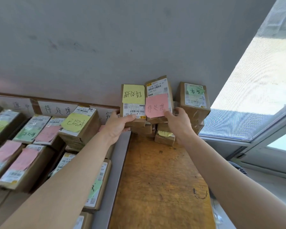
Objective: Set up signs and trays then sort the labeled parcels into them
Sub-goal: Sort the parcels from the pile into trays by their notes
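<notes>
Above the table (pixel 155 179), left hand (pixel 117 126) grips yellow-note parcel (pixel 132 111), right hand (pixel 178 123) pink-note parcel (pixel 157 88).

At mid-left, the third white sign (pixel 106 116) is mostly hidden behind the left hand (pixel 118 128) and a parcel (pixel 91 129). Other parcels (pixel 0 156) at the left edge are blurred and cut off. The printed labels (pixel 134 111) are too small to read.

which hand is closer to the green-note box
Right. The right hand is just left of the brown cardboard box with the green note; the left hand is farther left.
</notes>
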